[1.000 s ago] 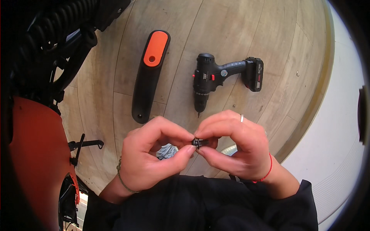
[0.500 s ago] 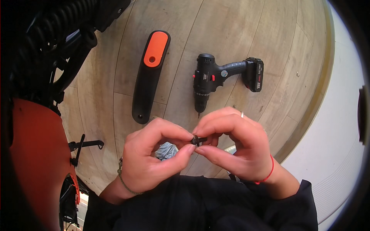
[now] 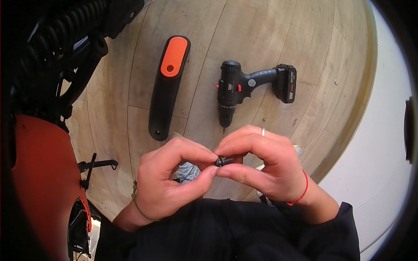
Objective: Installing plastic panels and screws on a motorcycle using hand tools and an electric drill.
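Note:
A small black bolt point(image 3: 224, 161), with what looks like a flange or washer round it, sits between my fingertips in front of me. My left hand point(image 3: 167, 178) pinches its left end between thumb and finger. On the other end, the thumb and fingers of my right hand point(image 3: 267, 167) are closed. Part of the bolt is covered by the fingertips. Just beyond my hands a black cordless drill point(image 3: 228, 89) lies on the floor, its tip toward me. To its left is a long black cover point(image 3: 163, 102) with an orange inset point(image 3: 175, 56) and a hole at each end.
At the left stand an orange panel point(image 3: 43, 174) and black machine parts with a coil spring point(image 3: 69, 26). A black lever point(image 3: 102, 163) juts out beside the panel. Grey fabric point(image 3: 187, 172) shows behind my left hand. A white surface point(image 3: 365, 174) borders the wooden floor point(image 3: 305, 48) at right.
My right fingers have shifted on the bolt, and the right knuckles have moved slightly left. The bolt now lies a little more tilted. Both hands keep hold of it.

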A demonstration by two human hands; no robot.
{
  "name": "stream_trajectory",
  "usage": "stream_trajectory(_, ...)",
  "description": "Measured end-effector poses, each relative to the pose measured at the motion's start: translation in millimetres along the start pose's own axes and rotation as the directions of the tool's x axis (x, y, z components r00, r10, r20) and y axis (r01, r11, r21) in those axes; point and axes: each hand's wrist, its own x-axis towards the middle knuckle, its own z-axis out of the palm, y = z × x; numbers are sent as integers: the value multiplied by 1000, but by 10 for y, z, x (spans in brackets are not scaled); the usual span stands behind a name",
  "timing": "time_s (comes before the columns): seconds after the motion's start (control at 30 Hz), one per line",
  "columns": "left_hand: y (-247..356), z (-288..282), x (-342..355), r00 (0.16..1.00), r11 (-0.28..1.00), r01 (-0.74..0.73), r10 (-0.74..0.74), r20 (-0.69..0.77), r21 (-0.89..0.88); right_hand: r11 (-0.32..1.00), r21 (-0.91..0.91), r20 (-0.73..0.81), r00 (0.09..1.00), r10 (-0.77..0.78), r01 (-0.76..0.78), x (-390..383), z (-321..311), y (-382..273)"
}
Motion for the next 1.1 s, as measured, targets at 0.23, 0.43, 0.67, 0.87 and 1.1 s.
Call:
stream_trajectory(0.23,1,16,-7,999,996,42,-42,-3,-82,997,-28,-15,997,-74,73,-3,-6,39)
stream_trajectory(0.43,0,-13,12,999,998,-48,48,19,44,1000,17,35,999,3,-4,2,-22,7)
stream_trajectory(0.67,43,10,61,972,904,-234,228,60,357,997,-47,-2,998,-55,55,-15,-17,13)
stream_trajectory(0.87,-84,38,103,855,648,-487,490,169,586,997,-65,-50,998,-46,43,-26,-4,19)
stream_trajectory(1.1,-38,56,44,922,825,-374,379,76,424,992,-90,-63,993,-98,92,-40,5,54)
